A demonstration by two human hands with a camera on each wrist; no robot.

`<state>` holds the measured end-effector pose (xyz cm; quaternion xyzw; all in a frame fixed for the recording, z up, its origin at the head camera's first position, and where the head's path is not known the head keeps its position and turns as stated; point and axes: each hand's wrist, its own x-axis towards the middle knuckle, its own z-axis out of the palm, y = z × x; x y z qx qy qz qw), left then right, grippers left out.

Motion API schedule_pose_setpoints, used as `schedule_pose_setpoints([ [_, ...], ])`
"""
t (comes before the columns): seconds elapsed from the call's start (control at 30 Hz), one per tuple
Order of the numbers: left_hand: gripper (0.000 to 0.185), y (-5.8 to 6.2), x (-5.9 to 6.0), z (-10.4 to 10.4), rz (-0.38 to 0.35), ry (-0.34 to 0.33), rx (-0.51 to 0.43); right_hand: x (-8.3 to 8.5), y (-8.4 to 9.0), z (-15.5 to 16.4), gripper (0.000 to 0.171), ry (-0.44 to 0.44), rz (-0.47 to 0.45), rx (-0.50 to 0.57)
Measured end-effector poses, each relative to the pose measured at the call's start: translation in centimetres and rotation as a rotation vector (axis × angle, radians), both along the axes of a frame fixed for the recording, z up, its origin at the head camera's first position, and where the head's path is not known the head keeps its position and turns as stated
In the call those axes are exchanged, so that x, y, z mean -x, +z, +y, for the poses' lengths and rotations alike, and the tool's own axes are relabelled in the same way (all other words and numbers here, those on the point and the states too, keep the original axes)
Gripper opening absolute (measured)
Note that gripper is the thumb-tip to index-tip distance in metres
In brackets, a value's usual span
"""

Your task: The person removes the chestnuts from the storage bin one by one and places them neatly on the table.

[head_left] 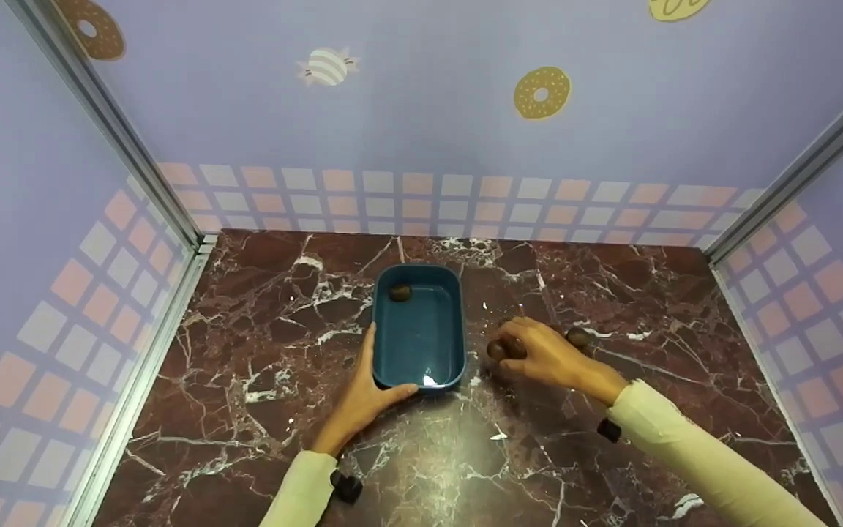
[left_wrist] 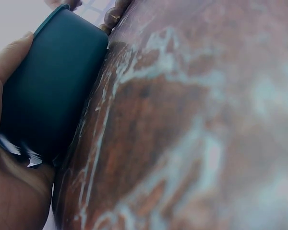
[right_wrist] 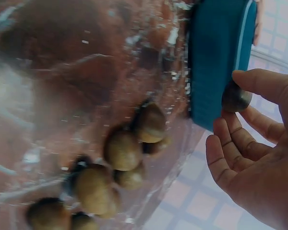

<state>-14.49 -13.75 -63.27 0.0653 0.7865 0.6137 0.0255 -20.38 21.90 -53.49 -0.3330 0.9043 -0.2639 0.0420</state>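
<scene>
A teal rectangular dish (head_left: 418, 329) stands on the marble-patterned surface, with one brown chestnut-like nut (head_left: 400, 293) in its far left corner. My left hand (head_left: 366, 395) rests against the dish at its near left corner, fingers straight along the left wall and thumb at the near rim. To the right of the dish, my right hand (head_left: 549, 356) pinches a dark, shiny chestnut-like nut (right_wrist: 236, 97) between thumb and fingertips. In the right wrist view several more brown nuts (right_wrist: 122, 148) lie close together below that hand. The hand partly covers them in the head view.
Lilac walls (head_left: 429, 132) with a checkered band enclose the back and both sides of the marble-patterned surface (head_left: 246, 446). A metal rail (head_left: 136, 410) runs along the left edge. Dark wrist cameras (head_left: 347, 486) sit at both sleeves.
</scene>
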Motion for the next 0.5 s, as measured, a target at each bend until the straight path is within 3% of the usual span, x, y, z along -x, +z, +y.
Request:
schedule_pose_setpoints([
  [0.23,0.135,-0.1,0.0,0.0,0.01,0.001,0.002,-0.8,-2.2,1.5,0.033,-0.025,0.003,0.028],
  [0.5,0.133,0.1,0.0,0.0,-0.004,0.005,0.012,-1.5,-4.1,2.9,0.037,-0.082,0.002,0.004],
])
